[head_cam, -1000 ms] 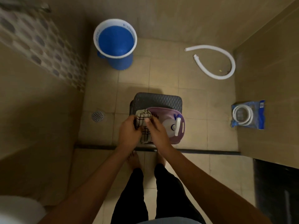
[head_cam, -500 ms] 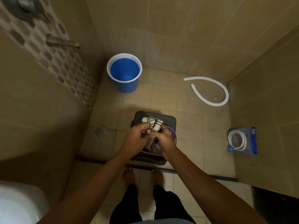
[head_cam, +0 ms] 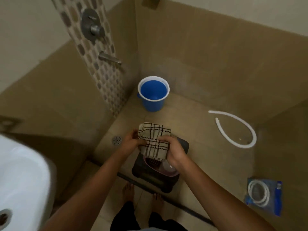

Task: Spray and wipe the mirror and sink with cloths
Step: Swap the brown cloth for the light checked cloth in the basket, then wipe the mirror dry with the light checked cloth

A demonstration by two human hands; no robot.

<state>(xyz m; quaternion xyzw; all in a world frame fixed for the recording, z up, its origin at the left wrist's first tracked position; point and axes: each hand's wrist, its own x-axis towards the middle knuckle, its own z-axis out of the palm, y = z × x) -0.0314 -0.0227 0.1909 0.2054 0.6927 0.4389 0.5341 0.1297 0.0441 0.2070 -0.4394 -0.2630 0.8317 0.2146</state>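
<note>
Fingers (head_cam: 162, 139) of the right hand (head_cam: 173, 151) are curled over the checked cloth (head_cam: 154, 141) and grip its right side, while the left hand (head_cam: 131, 141) pinches the left edge of the same cloth between thumb and fingers. Both hands hold the cloth in the air, bunched and partly folded, above a pink basin (head_cam: 166, 170). This basin sits on a dark stool (head_cam: 158, 180) that stands on the tiled floor (head_cam: 200, 147). Inside the basin a pale round thing shows, but what it is I cannot tell.

At the lower left edge of the view is the white sink (head_cam: 21, 177), with its drain hole near the corner; it is well apart from the cloth. A blue bucket (head_cam: 153, 94) with a white rim stands on the floor in the corner, beyond the hands. On the wall to its left are a metal shower control (head_cam: 91, 25) and a spout (head_cam: 110, 58), set on a strip of patterned tiles. A round floor drain (head_cam: 117, 140) lies just left of the left hand. To the right, a white hose (head_cam: 236, 130) lies curved on the floor, and nearer to the person a blue packet (head_cam: 265, 197) with a coiled white hose inside lies by the right wall. Two bare feet (head_cam: 128, 190) stand behind the stool.
</note>
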